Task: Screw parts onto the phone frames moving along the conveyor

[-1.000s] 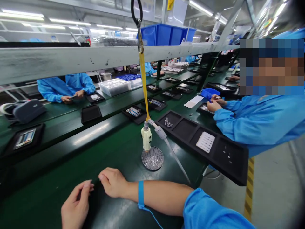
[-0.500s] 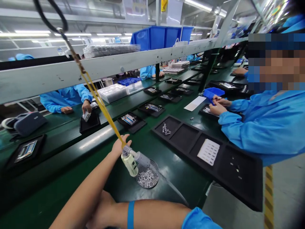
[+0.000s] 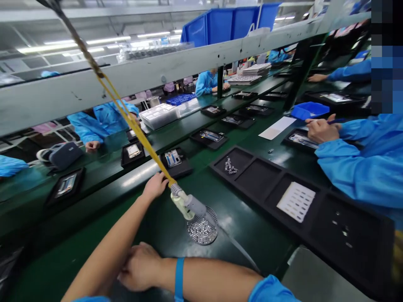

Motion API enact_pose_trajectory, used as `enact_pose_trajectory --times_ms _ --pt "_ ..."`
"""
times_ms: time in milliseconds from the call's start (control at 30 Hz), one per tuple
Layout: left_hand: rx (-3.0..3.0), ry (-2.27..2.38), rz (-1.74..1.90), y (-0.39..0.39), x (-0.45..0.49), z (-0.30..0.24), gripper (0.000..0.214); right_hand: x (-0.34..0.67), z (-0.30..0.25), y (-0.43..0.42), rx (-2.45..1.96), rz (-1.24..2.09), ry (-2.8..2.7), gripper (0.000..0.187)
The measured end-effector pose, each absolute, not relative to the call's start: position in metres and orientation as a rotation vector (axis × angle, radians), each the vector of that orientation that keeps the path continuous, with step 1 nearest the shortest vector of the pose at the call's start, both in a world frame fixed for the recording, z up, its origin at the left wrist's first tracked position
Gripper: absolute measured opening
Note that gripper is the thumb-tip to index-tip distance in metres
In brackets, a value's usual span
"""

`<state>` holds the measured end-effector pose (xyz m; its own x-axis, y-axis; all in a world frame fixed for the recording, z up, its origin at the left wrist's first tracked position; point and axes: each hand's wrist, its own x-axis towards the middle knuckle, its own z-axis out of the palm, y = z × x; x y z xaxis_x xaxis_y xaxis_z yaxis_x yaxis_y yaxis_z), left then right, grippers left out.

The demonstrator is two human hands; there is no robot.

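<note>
My left hand (image 3: pixel 154 186) reaches forward and its fingers close round a yellow strap (image 3: pixel 132 121) just above a hanging electric screwdriver (image 3: pixel 184 202). The pale green and grey tool tilts over a round mesh tray (image 3: pixel 203 228) of small screws, without touching them. My right hand (image 3: pixel 138 266) lies low on the green bench against my left forearm. Its fingers are curled, and its palm is hidden. A blue wrist strap (image 3: pixel 179 279) circles my right wrist.
A black foam tray (image 3: pixel 252 165) with compartments, holding small parts and a white card, runs along the bench to the right. A co-worker's hand (image 3: pixel 319 130) works at a black tray on the right. Phones in black trays line the belt beyond a grey beam (image 3: pixel 94 75).
My left hand has closed on the strap, and the screwdriver now tilts further toward the right. My right hand has moved up against my left forearm. The view has shifted slightly right.
</note>
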<state>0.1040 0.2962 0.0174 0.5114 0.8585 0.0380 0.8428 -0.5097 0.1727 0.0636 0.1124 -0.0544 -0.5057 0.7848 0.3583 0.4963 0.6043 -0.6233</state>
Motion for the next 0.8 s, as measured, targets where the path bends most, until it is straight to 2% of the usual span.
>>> enact_pose_trajectory --times_ms 167,333,500,567,667,733,800 --pt "2.619 1.353 0.193 0.199 -0.026 0.046 0.025 0.057 -0.045 0.085 -0.614 0.292 -2.234 0.024" --pt "2.407 1.341 0.375 0.041 -0.107 0.013 0.024 0.062 -0.027 0.048 -0.172 0.312 -2.230 0.029" --pt "2.295 1.433 0.429 -0.106 -0.118 -0.015 0.019 0.102 0.011 0.051 -0.453 0.512 -2.155 0.036" --pt "2.289 1.433 0.448 -0.144 -0.115 -0.018 0.016 0.114 0.017 0.063 -0.677 0.627 -2.102 0.030" --pt "2.276 1.469 0.516 -0.171 -0.112 -0.018 0.015 0.117 0.005 0.073 -0.794 0.571 -2.236 0.025" --pt "2.285 1.548 0.588 -0.170 -0.108 -0.017 0.025 0.113 -0.013 0.071 -0.773 0.490 -2.360 0.025" --pt "2.328 1.567 0.589 -0.159 -0.101 -0.016 0.054 0.107 -0.030 0.065 -0.763 0.411 -2.428 0.025"
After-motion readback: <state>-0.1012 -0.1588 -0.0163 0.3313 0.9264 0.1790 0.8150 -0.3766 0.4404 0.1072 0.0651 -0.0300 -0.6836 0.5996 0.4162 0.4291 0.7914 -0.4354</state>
